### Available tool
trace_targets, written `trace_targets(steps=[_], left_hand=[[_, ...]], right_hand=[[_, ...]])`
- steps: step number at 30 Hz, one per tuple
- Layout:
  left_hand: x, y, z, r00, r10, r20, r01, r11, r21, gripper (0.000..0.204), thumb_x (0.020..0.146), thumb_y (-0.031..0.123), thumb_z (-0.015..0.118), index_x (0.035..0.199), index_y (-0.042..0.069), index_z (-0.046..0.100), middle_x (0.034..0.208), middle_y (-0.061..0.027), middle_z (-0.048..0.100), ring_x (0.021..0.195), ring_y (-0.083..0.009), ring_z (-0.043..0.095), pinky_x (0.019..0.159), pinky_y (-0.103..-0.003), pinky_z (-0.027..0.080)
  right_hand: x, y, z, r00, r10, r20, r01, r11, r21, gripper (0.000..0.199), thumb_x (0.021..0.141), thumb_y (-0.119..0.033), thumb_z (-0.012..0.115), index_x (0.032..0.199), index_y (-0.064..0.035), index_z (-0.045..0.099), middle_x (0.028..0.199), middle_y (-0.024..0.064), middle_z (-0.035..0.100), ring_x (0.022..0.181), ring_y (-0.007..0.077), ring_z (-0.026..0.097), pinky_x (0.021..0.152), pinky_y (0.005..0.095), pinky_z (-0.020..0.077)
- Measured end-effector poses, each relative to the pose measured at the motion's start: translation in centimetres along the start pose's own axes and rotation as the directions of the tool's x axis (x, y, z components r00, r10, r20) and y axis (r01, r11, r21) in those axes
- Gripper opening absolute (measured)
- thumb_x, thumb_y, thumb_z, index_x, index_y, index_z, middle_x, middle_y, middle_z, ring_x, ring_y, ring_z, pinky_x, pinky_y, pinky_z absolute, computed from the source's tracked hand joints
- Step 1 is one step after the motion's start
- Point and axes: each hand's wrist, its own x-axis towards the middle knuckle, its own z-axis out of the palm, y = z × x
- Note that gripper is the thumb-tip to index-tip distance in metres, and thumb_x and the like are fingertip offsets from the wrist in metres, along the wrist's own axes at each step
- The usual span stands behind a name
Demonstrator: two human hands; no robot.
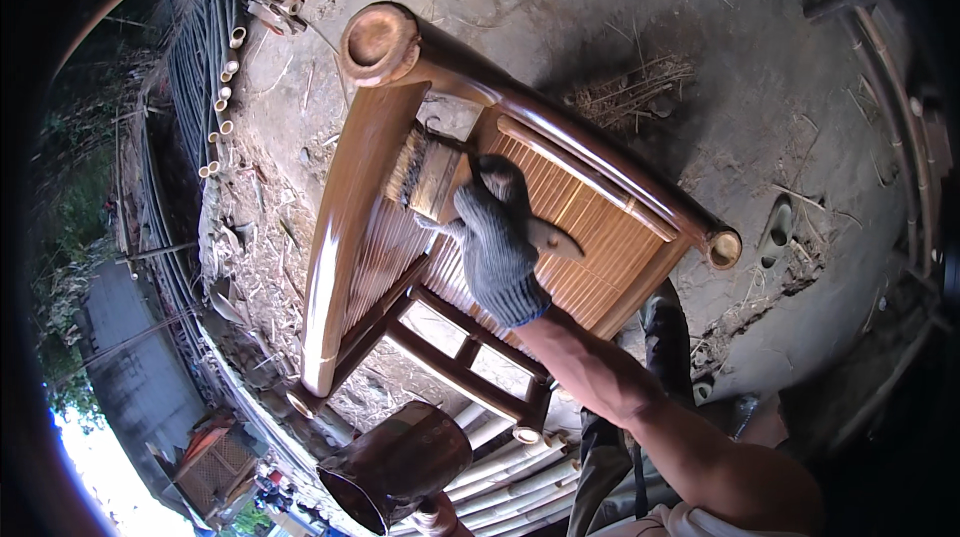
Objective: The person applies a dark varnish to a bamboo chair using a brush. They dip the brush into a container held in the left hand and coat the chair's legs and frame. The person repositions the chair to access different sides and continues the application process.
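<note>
A glossy brown bamboo chair point(620, 172) with a slatted seat and thick round rails lies before me, turned at an angle. My right hand point(495, 237), in a grey knitted glove, is closed round a wide wooden brush point(437, 182). Its bristles press against the slats beside the broad left-hand rail, and the handle's end sticks out past my wrist. Low in the view, my left hand point(437, 517) grips a dark brown jug-like pot point(410, 452), tilted with its mouth to the lower left. The pot hides most of those fingers.
Pale bamboo poles point(520, 477) lie beneath the pot, near my legs. A bundle of dark poles point(200, 47) stretches along the far left. Dry twigs point(640, 87) litter the earth floor beyond the chair, and a shoe point(777, 227) sits to its right.
</note>
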Motion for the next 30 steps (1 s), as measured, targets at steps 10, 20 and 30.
trace_targets(steps=[10,20,30], left_hand=[[-2.9,-2.8,-3.6,0.991,-0.046,-0.127,0.050,0.998,0.033,0.107,0.068,0.054,0.084,0.150,0.011,0.029,0.149,-0.0084,0.039,0.135,-0.0292,0.040,0.113,-0.049,0.032],[-10.0,-6.2,-8.3,0.947,-0.119,-0.299,0.157,0.982,0.104,0.109,0.067,0.055,0.084,0.150,0.011,0.028,0.149,-0.0085,0.038,0.136,-0.0295,0.039,0.113,-0.049,0.031],[-13.0,-8.6,-13.7,0.906,-0.361,-0.220,0.303,0.918,-0.256,0.072,0.067,0.051,0.086,0.114,0.001,0.063,0.113,-0.0075,0.064,0.097,-0.0232,0.060,0.085,-0.039,0.051]], right_hand=[[9.3,5.1,-14.7,0.959,0.141,-0.244,-0.177,0.976,-0.131,0.027,0.092,-0.016,0.063,0.116,-0.0057,0.058,0.116,0.0105,0.060,0.103,0.0243,0.063,0.083,0.0511,0.0602],[12.6,5.3,-11.8,0.974,-0.017,0.227,0.155,0.780,-0.606,0.036,0.097,-0.020,0.061,0.130,-0.0066,0.055,0.123,0.0070,0.058,0.117,0.0205,0.055,0.095,0.0440,0.0523],[-9.2,4.0,-16.0,0.929,0.339,0.148,-0.006,0.415,-0.910,0.043,0.098,-0.020,0.055,0.138,-0.0099,0.045,0.133,0.0109,0.052,0.119,0.0246,0.054,0.098,0.0474,0.0486]])
